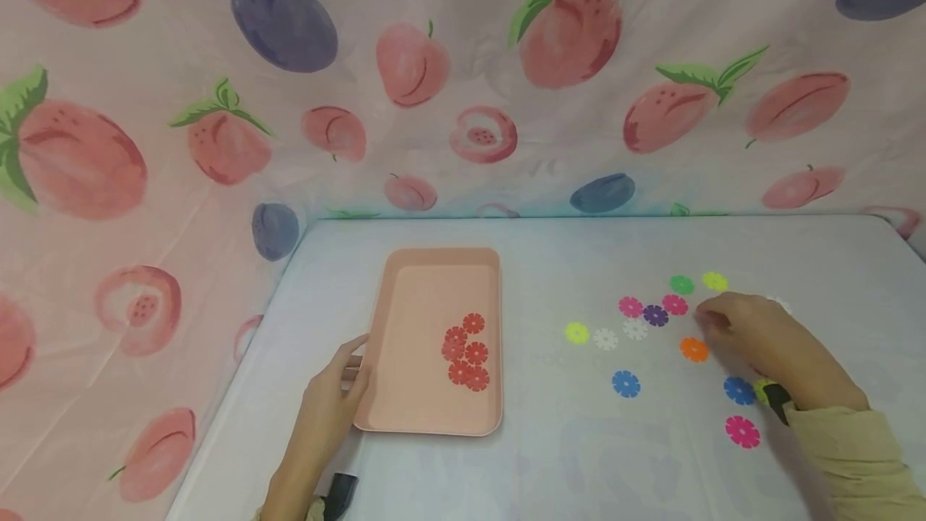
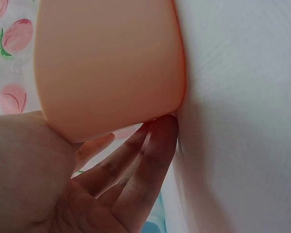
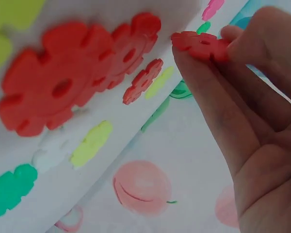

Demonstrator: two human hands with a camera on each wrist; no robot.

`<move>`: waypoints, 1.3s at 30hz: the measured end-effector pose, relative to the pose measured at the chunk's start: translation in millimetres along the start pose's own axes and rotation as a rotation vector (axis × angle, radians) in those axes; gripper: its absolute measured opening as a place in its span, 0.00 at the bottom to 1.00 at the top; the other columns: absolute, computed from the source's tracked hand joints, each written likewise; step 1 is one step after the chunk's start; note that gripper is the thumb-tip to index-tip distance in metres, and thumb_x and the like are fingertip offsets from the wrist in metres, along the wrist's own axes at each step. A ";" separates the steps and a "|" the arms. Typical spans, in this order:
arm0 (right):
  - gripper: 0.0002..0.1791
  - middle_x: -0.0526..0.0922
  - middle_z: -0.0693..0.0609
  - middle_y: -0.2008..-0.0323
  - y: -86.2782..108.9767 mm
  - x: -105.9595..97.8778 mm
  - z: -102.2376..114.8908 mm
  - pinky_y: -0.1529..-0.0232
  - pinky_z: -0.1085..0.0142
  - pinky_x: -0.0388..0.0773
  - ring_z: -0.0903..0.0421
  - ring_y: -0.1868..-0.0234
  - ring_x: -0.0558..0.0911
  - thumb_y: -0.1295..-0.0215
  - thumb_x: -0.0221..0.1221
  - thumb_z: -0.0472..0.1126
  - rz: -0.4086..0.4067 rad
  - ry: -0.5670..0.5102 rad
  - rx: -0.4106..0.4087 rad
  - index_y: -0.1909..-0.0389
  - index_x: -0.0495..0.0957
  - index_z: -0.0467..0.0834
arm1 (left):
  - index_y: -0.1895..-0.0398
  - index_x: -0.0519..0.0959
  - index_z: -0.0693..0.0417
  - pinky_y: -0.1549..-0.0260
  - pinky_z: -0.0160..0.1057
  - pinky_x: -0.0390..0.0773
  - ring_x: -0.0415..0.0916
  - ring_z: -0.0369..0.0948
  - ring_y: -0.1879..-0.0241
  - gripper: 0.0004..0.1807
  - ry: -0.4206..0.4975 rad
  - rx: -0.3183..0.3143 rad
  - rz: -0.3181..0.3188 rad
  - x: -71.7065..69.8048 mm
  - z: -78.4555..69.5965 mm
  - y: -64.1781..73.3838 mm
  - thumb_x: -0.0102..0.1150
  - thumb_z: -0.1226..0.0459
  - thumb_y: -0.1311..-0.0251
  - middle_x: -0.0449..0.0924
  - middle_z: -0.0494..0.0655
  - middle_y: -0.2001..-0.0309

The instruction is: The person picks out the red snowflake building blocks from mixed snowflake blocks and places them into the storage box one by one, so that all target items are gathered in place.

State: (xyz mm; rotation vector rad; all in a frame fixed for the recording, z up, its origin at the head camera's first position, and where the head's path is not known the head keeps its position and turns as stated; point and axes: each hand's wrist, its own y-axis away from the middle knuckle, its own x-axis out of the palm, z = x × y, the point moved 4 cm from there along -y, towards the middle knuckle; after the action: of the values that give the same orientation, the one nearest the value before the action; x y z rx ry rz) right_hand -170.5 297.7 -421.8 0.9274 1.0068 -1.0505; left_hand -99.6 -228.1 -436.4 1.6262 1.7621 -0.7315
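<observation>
- While the left hand [image 1: 325, 396] rests nearly straight fingers against the peach tray's [image 1: 405, 320] left side, red discs [image 1: 476, 353] lie inside.
- The right hand [image 1: 752, 336] pinches a notched red piece [image 3: 201, 43] above the desk [image 1: 550, 457], near scattered coloured discs [image 1: 655, 315].

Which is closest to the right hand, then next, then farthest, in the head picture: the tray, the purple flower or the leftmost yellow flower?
From the right hand:
1. Purple flower: close by, on its left.
2. Leftmost yellow flower: farther left.
3. Tray: farthest left, past both flowers.
</observation>
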 end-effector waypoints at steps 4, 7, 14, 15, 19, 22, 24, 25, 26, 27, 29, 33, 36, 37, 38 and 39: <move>0.22 0.82 0.30 0.52 1.4 -1.0 -0.9 0.48 0.38 0.75 0.29 0.47 0.77 0.42 0.68 0.32 -0.010 0.034 -0.015 0.48 0.78 0.28 | 0.30 0.68 0.45 0.57 0.47 0.85 0.84 0.51 0.54 0.26 0.001 0.006 -0.001 0.4 1.0 -0.1 0.56 0.64 0.29 0.83 0.55 0.49; 0.22 0.80 0.29 0.50 2.3 0.1 -2.9 0.47 0.36 0.74 0.28 0.45 0.75 0.41 0.67 0.31 -0.011 0.019 -0.007 0.46 0.77 0.28 | 0.30 0.67 0.45 0.57 0.47 0.85 0.84 0.51 0.54 0.25 0.001 0.004 0.000 0.4 1.1 -0.1 0.55 0.64 0.29 0.83 0.55 0.49; 0.22 0.81 0.30 0.50 2.7 1.5 -2.4 0.49 0.39 0.78 0.29 0.46 0.75 0.40 0.66 0.32 -0.018 -0.074 0.011 0.45 0.77 0.30 | 0.30 0.67 0.45 0.57 0.48 0.85 0.84 0.51 0.54 0.25 0.000 0.007 0.001 -0.2 0.1 0.1 0.55 0.64 0.29 0.83 0.55 0.49; 0.22 0.81 0.30 0.51 2.8 1.4 -2.2 0.50 0.40 0.79 0.30 0.47 0.76 0.40 0.67 0.33 -0.021 -0.083 0.008 0.45 0.77 0.30 | 0.30 0.67 0.45 0.57 0.48 0.85 0.84 0.51 0.54 0.25 -0.001 0.007 0.001 -0.3 0.0 0.2 0.55 0.64 0.29 0.83 0.55 0.49; 0.21 0.82 0.30 0.51 2.8 -0.1 0.3 0.54 0.43 0.82 0.32 0.51 0.79 0.39 0.67 0.34 -0.040 -0.104 -0.005 0.46 0.79 0.31 | 0.30 0.67 0.45 0.56 0.48 0.85 0.84 0.51 0.53 0.25 -0.003 0.006 0.003 -0.5 -0.2 0.2 0.55 0.64 0.29 0.83 0.56 0.49; 0.20 0.83 0.32 0.53 2.0 -1.5 3.2 0.56 0.45 0.84 0.34 0.53 0.80 0.39 0.67 0.35 -0.048 -0.109 -0.015 0.47 0.80 0.32 | 0.30 0.67 0.45 0.56 0.48 0.85 0.84 0.52 0.53 0.25 -0.003 0.003 0.006 -0.6 -0.5 0.0 0.55 0.63 0.29 0.83 0.56 0.48; 0.19 0.84 0.34 0.55 1.5 -2.8 6.3 0.56 0.46 0.84 0.34 0.53 0.81 0.39 0.67 0.35 -0.055 -0.107 -0.026 0.48 0.81 0.32 | 0.30 0.67 0.45 0.56 0.48 0.85 0.84 0.52 0.53 0.25 -0.002 0.000 0.009 -0.6 -0.5 -0.1 0.55 0.63 0.29 0.83 0.56 0.48; 0.19 0.85 0.34 0.56 1.4 -3.5 8.2 0.57 0.47 0.84 0.34 0.53 0.81 0.40 0.68 0.35 -0.059 -0.108 -0.035 0.49 0.81 0.32 | 0.29 0.67 0.45 0.56 0.48 0.85 0.84 0.52 0.53 0.25 -0.002 0.000 0.010 -0.6 -0.6 -0.2 0.55 0.63 0.29 0.83 0.56 0.48; 0.18 0.85 0.35 0.57 1.3 -4.1 10.0 0.58 0.47 0.84 0.35 0.54 0.82 0.40 0.68 0.35 -0.067 -0.111 -0.044 0.50 0.82 0.32 | 0.29 0.67 0.45 0.56 0.48 0.85 0.84 0.52 0.53 0.25 -0.001 -0.001 0.010 -0.6 -0.6 -0.2 0.55 0.63 0.29 0.83 0.56 0.48; 0.18 0.86 0.36 0.58 1.1 -5.0 12.4 0.58 0.47 0.84 0.36 0.55 0.82 0.41 0.68 0.34 -0.075 -0.110 -0.052 0.50 0.82 0.32 | 0.29 0.67 0.45 0.56 0.48 0.85 0.84 0.52 0.53 0.25 -0.001 -0.001 0.010 -0.6 -0.6 -0.2 0.55 0.63 0.28 0.83 0.56 0.48; 0.17 0.86 0.38 0.60 0.8 -6.3 17.1 0.56 0.46 0.83 0.36 0.55 0.83 0.42 0.69 0.33 -0.098 -0.113 -0.078 0.52 0.83 0.32 | 0.29 0.67 0.45 0.56 0.48 0.85 0.84 0.52 0.53 0.25 -0.001 0.000 0.011 -0.7 -0.5 0.0 0.54 0.63 0.28 0.83 0.56 0.48; 0.16 0.87 0.41 0.62 -0.1 -6.5 24.5 0.55 0.45 0.83 0.38 0.56 0.84 0.44 0.70 0.32 -0.117 -0.120 -0.108 0.55 0.84 0.32 | 0.29 0.67 0.45 0.56 0.48 0.85 0.83 0.51 0.53 0.25 0.002 0.002 0.010 -0.7 -0.2 0.6 0.55 0.63 0.28 0.83 0.55 0.48; 0.16 0.87 0.44 0.63 -0.1 -6.5 29.2 0.56 0.46 0.83 0.41 0.57 0.85 0.44 0.70 0.33 -0.119 -0.125 -0.116 0.54 0.84 0.33 | 0.29 0.67 0.45 0.56 0.47 0.85 0.83 0.51 0.53 0.26 0.003 0.002 0.011 -0.4 0.0 0.6 0.55 0.64 0.28 0.82 0.56 0.48; 0.16 0.87 0.45 0.63 -0.2 -7.0 31.0 0.55 0.46 0.83 0.41 0.58 0.85 0.44 0.70 0.33 -0.125 -0.122 -0.120 0.54 0.84 0.33 | 0.29 0.67 0.45 0.56 0.47 0.85 0.83 0.51 0.53 0.26 0.002 0.002 0.010 -0.3 0.1 0.4 0.55 0.63 0.28 0.82 0.56 0.48; 0.15 0.88 0.45 0.63 -0.2 -7.2 32.6 0.56 0.46 0.83 0.42 0.58 0.85 0.43 0.70 0.33 -0.125 -0.122 -0.119 0.54 0.84 0.34 | 0.29 0.67 0.45 0.56 0.47 0.85 0.84 0.51 0.53 0.26 0.001 0.002 0.010 -0.3 0.2 0.3 0.55 0.63 0.28 0.82 0.56 0.48; 0.15 0.88 0.45 0.63 -0.4 -7.3 34.3 0.55 0.46 0.83 0.42 0.57 0.85 0.43 0.70 0.34 -0.124 -0.122 -0.118 0.54 0.84 0.34 | 0.29 0.67 0.44 0.56 0.47 0.85 0.84 0.51 0.53 0.26 0.000 0.002 0.009 -0.2 0.3 0.2 0.55 0.63 0.28 0.82 0.56 0.48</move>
State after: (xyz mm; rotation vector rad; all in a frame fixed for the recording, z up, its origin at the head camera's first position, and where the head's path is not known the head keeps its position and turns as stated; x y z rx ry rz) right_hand -165.3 267.1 -405.4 0.7038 1.0225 -1.1251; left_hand -99.4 -228.4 -436.4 1.6344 1.7534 -0.7291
